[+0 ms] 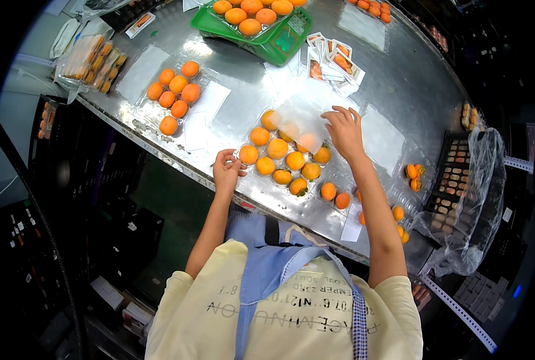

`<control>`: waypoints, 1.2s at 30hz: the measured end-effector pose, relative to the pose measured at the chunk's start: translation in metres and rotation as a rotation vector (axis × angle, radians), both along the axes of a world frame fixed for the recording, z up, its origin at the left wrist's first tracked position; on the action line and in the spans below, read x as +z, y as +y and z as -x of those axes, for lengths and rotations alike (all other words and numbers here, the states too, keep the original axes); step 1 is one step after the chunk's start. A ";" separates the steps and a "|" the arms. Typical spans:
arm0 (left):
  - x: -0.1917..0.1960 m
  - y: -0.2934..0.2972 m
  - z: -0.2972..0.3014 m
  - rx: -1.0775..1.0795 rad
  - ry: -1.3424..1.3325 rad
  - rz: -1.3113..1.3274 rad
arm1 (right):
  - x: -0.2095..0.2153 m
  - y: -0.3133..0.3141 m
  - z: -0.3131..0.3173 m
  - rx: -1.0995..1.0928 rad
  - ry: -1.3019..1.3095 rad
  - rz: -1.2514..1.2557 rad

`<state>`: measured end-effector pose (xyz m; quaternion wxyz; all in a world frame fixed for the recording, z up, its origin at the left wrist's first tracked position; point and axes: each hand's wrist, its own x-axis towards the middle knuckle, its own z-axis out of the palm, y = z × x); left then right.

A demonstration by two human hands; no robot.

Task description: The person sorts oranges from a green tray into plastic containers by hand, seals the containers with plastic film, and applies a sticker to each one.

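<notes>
Centrally, clear tray [244, 163] of orange fruit [277, 148], left hand [226, 170] fingers pinching its edge, right hand [344, 131] fingers gripping clear lid [300, 117].

Bright overhead light, glaring white off the steel table [399, 90] toward twelve o'clock. Deep shadow from seven to nine o'clock. Heavy fisheye bending and black vignette at the rim; centre sharp, edges soft.

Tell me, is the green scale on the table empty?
No, the green scale carries a tray of orange fruits on its top.
</notes>
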<state>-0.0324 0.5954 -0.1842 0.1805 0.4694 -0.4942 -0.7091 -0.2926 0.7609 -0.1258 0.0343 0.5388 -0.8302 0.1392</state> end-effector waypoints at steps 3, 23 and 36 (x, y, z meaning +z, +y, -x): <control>0.002 0.000 -0.001 0.003 0.011 -0.006 | 0.001 -0.007 0.010 0.055 -0.052 -0.014; 0.002 0.000 -0.003 0.004 0.021 -0.006 | 0.064 -0.021 0.046 -0.168 -1.089 0.278; 0.006 0.001 -0.002 0.005 0.017 -0.020 | 0.013 -0.041 0.097 -0.127 -0.470 -0.269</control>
